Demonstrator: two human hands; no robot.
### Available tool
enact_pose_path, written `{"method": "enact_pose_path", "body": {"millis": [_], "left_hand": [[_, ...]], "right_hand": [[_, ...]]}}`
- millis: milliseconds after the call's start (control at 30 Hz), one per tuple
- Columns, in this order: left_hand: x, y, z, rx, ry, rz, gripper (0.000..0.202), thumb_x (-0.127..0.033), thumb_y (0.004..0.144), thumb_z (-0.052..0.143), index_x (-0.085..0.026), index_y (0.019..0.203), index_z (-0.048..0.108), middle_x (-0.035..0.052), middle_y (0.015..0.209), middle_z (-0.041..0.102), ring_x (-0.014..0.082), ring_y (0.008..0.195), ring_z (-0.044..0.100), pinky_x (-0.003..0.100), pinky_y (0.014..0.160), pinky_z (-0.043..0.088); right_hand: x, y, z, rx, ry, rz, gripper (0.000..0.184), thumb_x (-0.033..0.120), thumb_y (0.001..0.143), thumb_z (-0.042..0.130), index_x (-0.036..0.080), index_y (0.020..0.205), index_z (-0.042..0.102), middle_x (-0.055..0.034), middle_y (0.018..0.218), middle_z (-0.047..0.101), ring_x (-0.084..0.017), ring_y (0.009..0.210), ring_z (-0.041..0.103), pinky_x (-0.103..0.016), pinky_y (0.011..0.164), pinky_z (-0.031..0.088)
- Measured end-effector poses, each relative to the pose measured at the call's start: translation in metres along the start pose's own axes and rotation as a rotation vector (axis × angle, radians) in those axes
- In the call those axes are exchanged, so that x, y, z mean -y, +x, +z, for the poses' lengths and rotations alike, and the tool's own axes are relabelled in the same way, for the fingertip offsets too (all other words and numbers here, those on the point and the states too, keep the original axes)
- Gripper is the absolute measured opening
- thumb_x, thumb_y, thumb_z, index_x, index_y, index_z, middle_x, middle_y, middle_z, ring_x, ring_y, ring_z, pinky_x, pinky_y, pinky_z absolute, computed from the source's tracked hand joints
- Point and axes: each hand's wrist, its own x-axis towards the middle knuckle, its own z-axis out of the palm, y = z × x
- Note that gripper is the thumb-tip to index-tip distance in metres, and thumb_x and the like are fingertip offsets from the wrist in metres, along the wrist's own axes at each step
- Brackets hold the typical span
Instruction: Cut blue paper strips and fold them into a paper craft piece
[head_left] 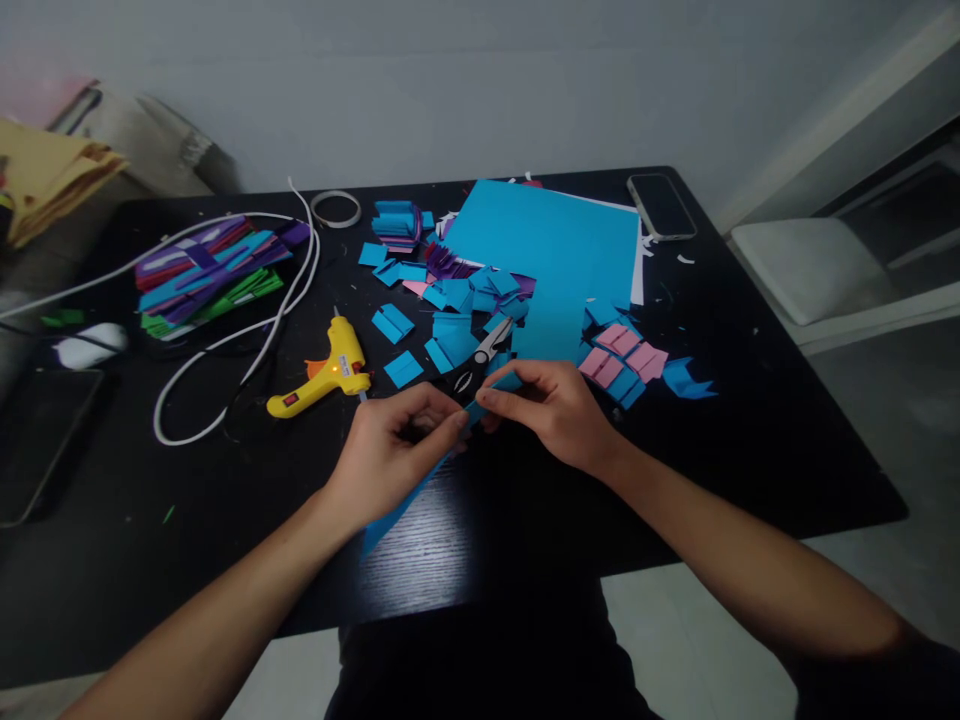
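A long blue paper strip [405, 510] runs slantwise between my hands above the front of the black table. My left hand [401, 440] pinches it near its middle, thumb on top. Near the strip's upper end, my right hand [551, 410] grips it between thumb and fingers. Just beyond the hands lie black-handled scissors [484, 357], blades pointing away to the right. Small folded blue paper pieces [405, 369] are scattered around them. A large blue sheet [555, 240] lies behind, over a white one. Folded pink pieces [626, 345] sit right of my right hand.
A yellow glue gun [330, 372] with a lit light lies at left, near a looped white cable [161, 400]. Bundled coloured strips [210, 270], a tape roll [335, 209] and a phone [661, 206] rest farther back. A dark device [45, 440] lies at the left edge.
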Motion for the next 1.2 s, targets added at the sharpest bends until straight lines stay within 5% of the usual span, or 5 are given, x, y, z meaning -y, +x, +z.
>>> {"method": "enact_pose_path", "body": {"millis": [533,700,933,1067,1200], "left_hand": [[-0.006,0.011,-0.018,0.002,-0.067,-0.073,0.024,-0.039,0.089,0.075,-0.016,0.082,0.07,0.0032,0.066,0.073,0.016,0.06,0.072,0.024,0.059,0.058],[-0.008,0.016,-0.027,-0.053,-0.091,-0.07,0.025,-0.04,0.084,0.081,-0.017,0.083,0.072,0.0013,0.064,0.071,0.015,0.058,0.069,0.023,0.056,0.058],[-0.005,0.018,-0.046,-0.212,0.174,0.027,0.015,-0.036,0.081,0.084,-0.021,0.085,0.081,0.0016,0.078,0.078,0.014,0.068,0.067,0.023,0.064,0.053],[-0.004,0.018,-0.052,-0.176,0.223,0.058,0.016,-0.039,0.081,0.083,-0.024,0.087,0.084,0.0023,0.085,0.081,0.018,0.074,0.072,0.026,0.069,0.056],[-0.004,0.017,-0.056,-0.014,0.258,0.096,0.015,-0.039,0.084,0.081,-0.026,0.091,0.085,0.0013,0.084,0.082,0.0171,0.074,0.073,0.024,0.069,0.056]], "right_hand": [[-0.003,0.016,-0.025,-0.234,0.088,-0.109,0.012,0.033,0.084,0.081,0.022,0.082,0.076,-0.0008,0.08,0.071,-0.016,0.071,0.07,-0.032,0.068,0.063],[0.001,0.015,-0.022,-0.272,0.114,-0.104,0.016,0.035,0.082,0.083,0.021,0.083,0.076,-0.0023,0.083,0.071,-0.017,0.073,0.07,-0.034,0.069,0.064],[0.003,0.013,-0.019,-0.215,0.093,-0.05,0.024,0.039,0.076,0.088,0.019,0.085,0.076,-0.0023,0.085,0.073,-0.019,0.074,0.074,-0.035,0.069,0.066],[0.006,0.015,-0.027,-0.131,-0.029,-0.061,0.021,0.035,0.075,0.088,0.02,0.087,0.078,-0.0037,0.088,0.077,-0.019,0.078,0.074,-0.031,0.066,0.063],[0.017,0.011,-0.032,-0.092,-0.28,-0.166,0.016,0.032,0.082,0.085,0.023,0.095,0.082,-0.0045,0.099,0.081,-0.021,0.096,0.075,-0.035,0.085,0.061]]}}
